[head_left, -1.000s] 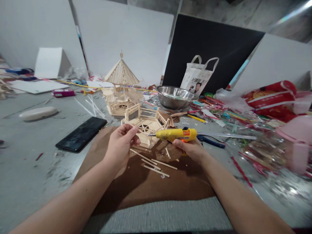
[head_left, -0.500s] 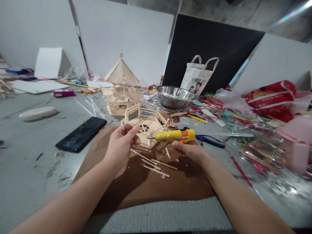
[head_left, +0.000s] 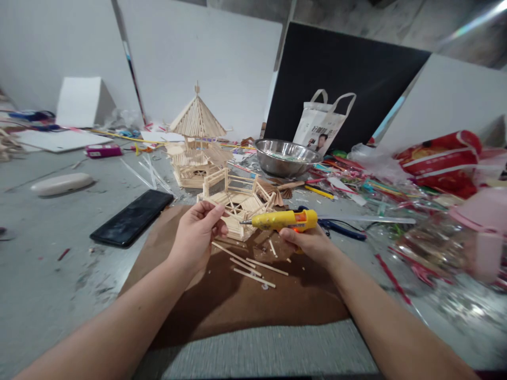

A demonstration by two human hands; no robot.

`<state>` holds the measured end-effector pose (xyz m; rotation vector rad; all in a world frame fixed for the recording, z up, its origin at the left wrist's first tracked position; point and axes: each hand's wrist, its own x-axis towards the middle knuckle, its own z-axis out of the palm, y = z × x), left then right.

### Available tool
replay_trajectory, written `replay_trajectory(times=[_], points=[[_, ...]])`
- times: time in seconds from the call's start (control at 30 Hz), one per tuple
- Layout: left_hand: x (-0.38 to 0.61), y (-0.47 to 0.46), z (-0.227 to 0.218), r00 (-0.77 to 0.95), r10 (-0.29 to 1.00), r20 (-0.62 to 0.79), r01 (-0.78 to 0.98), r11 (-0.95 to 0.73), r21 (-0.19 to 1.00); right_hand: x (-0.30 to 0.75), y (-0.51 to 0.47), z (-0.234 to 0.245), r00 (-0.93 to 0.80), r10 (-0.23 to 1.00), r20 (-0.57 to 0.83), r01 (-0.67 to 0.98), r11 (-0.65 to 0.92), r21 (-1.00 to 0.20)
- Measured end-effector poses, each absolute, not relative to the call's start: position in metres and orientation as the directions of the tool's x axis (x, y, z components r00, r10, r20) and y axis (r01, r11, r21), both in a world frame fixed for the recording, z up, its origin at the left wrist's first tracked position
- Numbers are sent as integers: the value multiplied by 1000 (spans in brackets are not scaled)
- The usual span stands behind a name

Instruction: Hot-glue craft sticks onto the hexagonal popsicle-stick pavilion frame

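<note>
My right hand is wrapped round the grip of a yellow hot glue gun, its nozzle pointing left and a clear glue stick jutting from its back. Between thumb and fingertips, my left hand pinches a thin wooden stick, whose free end is close to the nozzle. Just behind both hands sits a low wooden-stick frame with railings, partly hidden by them. Several loose wooden sticks lie on the brown sheet below.
A wooden-stick pavilion with a pointed roof stands behind the frame. At left lie a black phone and a white oblong case. A metal bowl, blue-handled pliers, a tote bag and craft scraps fill the right side.
The glue gun has shifted very slightly, and its glue stick's back end reaches a little farther right. My left hand stays in almost the same place.
</note>
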<state>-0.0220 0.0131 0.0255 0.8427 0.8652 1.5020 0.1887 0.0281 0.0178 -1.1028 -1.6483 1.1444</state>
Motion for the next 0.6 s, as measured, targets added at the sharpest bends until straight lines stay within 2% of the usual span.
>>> replay_trajectory(times=[0.3,0.6], points=[[-22,14,24,-98,993,60,-440,-97,893,192,30,15,-241,958,155,255,217,-942],[-22,15,23,-126,989,81,-408,-126,904,187,27,20,-259,956,136,215,195,-957]])
